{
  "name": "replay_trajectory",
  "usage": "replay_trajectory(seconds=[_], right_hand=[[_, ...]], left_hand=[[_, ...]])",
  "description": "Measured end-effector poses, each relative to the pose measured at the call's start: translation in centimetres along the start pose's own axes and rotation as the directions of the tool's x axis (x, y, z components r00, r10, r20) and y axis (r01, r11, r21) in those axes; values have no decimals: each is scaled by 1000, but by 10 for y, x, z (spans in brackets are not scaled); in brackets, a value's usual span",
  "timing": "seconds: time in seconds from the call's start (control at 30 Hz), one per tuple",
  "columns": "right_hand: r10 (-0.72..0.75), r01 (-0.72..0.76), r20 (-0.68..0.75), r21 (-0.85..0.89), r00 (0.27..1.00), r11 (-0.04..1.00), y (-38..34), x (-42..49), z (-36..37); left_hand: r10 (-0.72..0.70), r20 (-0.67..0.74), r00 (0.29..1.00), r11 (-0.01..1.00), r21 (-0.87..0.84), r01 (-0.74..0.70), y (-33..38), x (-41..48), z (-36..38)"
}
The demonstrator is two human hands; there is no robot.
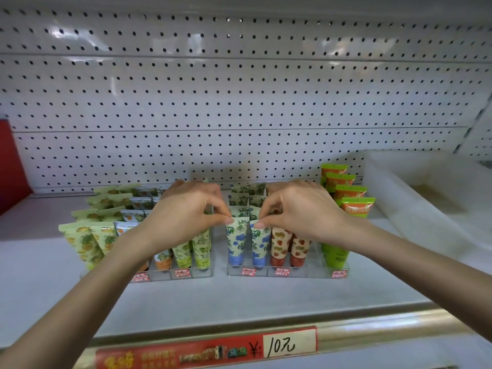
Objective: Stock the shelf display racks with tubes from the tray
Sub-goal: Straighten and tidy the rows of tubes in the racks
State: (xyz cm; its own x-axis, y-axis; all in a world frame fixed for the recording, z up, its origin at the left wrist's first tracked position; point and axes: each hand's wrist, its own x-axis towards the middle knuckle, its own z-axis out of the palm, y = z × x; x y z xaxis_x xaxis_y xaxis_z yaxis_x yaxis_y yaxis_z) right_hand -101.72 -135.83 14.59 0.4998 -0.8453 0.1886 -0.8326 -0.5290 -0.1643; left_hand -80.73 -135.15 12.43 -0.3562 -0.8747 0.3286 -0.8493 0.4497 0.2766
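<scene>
Two clear display racks stand on the shelf, the left rack (186, 275) and the right rack (287, 272), both filled with rows of upright patterned tubes. My left hand (183, 211) pinches the top edge of a front blue-flower tube (235, 243). Beside it, my right hand (300, 209) pinches the top of the neighbouring blue-flower tube (259, 246). Red strawberry tubes (279, 246) and green tubes (346, 193) fill the right rack's other rows. Pineapple tubes (87, 241) lean at the left rack's edge.
A translucent white tray (426, 198) sits at the right of the shelf; I see no tubes in it. White pegboard (239, 89) backs the shelf. A red price strip (207, 350) runs along the shelf's front edge. A red panel (10, 166) stands at far left.
</scene>
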Motion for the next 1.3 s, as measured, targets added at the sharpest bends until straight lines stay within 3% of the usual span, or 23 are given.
replay_trajectory(seconds=[0.47, 0.7, 0.93, 1.3], right_hand=[[44, -43, -14, 76, 999, 996, 2, 4, 6], [77, -59, -62, 252, 995, 966, 13, 7, 5], [143, -138, -6, 227, 990, 964, 20, 18, 7], [155, -168, 78, 197, 985, 966, 18, 25, 7]], left_hand=[[-38, 48, 998, 988, -145, 45, -2, -1, 1], [-124, -14, 992, 942, -317, 113, -7, 8, -4], [-137, 116, 984, 965, -211, 159, -7, 20, 2], [-158, 112, 981, 968, -176, 176, -8, 22, 5]])
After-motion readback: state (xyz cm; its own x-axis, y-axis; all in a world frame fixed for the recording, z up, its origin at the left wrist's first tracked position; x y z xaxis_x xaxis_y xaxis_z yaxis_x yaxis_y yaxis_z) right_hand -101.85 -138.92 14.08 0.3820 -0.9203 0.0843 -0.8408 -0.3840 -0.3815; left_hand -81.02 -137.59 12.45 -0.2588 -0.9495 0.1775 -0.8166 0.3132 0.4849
